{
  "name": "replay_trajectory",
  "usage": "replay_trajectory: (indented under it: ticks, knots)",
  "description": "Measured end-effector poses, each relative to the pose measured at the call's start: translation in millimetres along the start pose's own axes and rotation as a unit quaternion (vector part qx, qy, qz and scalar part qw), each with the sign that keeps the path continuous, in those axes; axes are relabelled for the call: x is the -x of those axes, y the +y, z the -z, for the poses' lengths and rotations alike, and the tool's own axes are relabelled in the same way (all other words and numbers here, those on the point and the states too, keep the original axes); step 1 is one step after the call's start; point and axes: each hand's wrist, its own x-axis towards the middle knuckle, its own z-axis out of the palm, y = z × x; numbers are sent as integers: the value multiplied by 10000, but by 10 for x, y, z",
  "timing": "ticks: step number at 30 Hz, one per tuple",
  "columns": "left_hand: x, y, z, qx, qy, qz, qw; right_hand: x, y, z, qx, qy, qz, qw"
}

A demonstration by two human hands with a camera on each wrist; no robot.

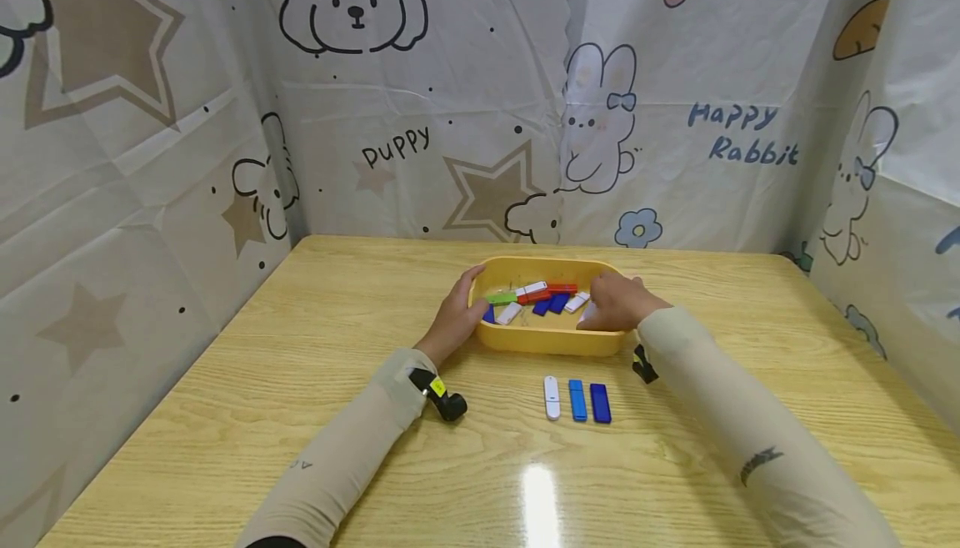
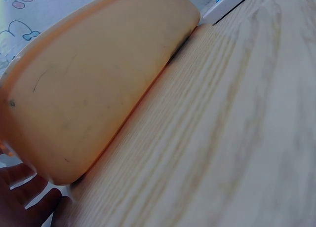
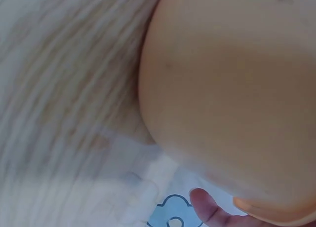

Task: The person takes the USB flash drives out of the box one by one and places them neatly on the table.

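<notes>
A yellow plastic box point(image 1: 558, 341) stands on the table with several USB sticks inside, among them a green one point(image 1: 502, 299), red ones point(image 1: 562, 289) and dark blue ones point(image 1: 558, 304). My left hand point(image 1: 456, 313) grips the box's left end, thumb at the rim. My right hand point(image 1: 619, 302) reaches over the right end into the box and pinches a white USB stick point(image 1: 588, 312), partly hidden by the fingers. In front of the box lie a white USB stick point(image 1: 552, 398), a light blue one point(image 1: 577, 400) and a dark blue one point(image 1: 601, 403), side by side.
The wooden table point(image 1: 360, 281) has a printed cloth point(image 1: 420, 198) hanging behind it and at both sides. Black wrist cameras are strapped to both sleeves. In the left wrist view, the box's side wall point(image 2: 98, 79) fills much of the picture.
</notes>
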Motion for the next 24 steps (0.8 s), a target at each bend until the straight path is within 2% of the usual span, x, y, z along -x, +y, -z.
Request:
replay_trajectory:
  ticks: [11, 18, 24]
  knots:
    - [0, -1, 0, 6, 2, 13, 10000, 1, 24, -12, -462, 233, 7, 9987]
    - [7, 13, 8, -9, 34, 17, 10000, -5, 24, -38, -954, 656, 84, 9932]
    - [1, -4, 0, -7, 44, 23, 10000, 9, 18, -34, -1156, 972, 212, 9883]
